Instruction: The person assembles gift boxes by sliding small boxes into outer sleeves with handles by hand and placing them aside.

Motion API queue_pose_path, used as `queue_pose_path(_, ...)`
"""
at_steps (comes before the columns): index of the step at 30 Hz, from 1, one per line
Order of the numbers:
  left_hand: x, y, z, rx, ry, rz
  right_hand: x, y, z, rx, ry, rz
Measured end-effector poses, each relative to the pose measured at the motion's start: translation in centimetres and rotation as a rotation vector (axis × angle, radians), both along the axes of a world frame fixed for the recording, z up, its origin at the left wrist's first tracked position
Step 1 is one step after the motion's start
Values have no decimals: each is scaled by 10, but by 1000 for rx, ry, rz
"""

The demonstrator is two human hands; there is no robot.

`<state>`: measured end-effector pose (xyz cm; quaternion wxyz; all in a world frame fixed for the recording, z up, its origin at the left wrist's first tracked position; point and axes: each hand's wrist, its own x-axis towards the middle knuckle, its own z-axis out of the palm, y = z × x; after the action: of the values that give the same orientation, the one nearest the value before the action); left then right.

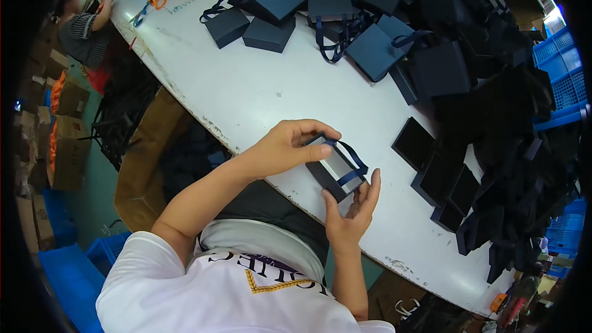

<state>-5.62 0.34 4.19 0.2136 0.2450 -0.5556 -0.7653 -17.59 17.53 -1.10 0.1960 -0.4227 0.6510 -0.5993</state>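
Note:
A small dark navy box (322, 178) with a pale inside is held just over the table edge, tilted, with its open side facing up toward me. A navy ribbon (356, 159) loops out from it along the right side. My left hand (288, 147) grips the far end, thumb on the rim and fingers curled behind. At the near end, my right hand (349, 216) has its thumb against the outer wall and fingers round the corner, partly hidden by the box.
The white table (246, 86) carries a heap of navy boxes (376, 49) with ribbons at the back and right. Several dark box pieces (414, 143) lie nearby. A cardboard carton (145, 172) stands below the left edge. Another person (86, 34) is at the far left.

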Motion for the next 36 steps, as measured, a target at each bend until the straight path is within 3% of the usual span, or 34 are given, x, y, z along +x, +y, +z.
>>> queue_pose_path(3,-3,-4,-4,-86,40,72,-2,-2,2,1,-89,-10)
queue_pose_path(6,-3,-8,-1,-82,33,58,0,-2,7,44,-7,-108)
queue_pose_path(9,-10,-2,3,-51,21,87,-10,-3,9,-75,463,-58)
queue_pose_path(10,-7,-5,6,-25,-40,-25,-11,-8,10,-136,595,-28)
queue_pose_path(12,-3,-4,7,-265,-13,-132,-14,-12,14,-242,863,17)
queue_pose_path(13,-2,-5,9,-351,26,-87,-16,-14,12,-262,887,34)
queue_pose_path(17,20,-10,4,-180,287,50,-10,-17,15,-123,718,-20)
queue_pose_path(20,35,-4,10,-143,174,209,-11,-19,10,-157,769,-87)
queue_pose_path(21,38,-5,2,5,169,268,-16,-23,11,-168,826,-65)
queue_pose_path(22,45,-5,-6,1,178,228,-21,-24,12,-188,884,-41)
queue_pose_path(26,64,-9,-3,-376,83,70,-22,-30,22,-121,563,-159)
queue_pose_path(28,58,-3,1,-917,-62,30,-11,-32,25,-80,288,-183)
queue_pose_path(29,57,-2,-3,-995,-50,-14,-7,-31,24,-54,163,-180)
queue_pose_path(33,40,25,-21,-285,50,167,6,-27,17,-64,-248,-136)
queue_pose_path(36,25,25,-8,-643,-79,420,9,-24,15,-132,-466,-108)
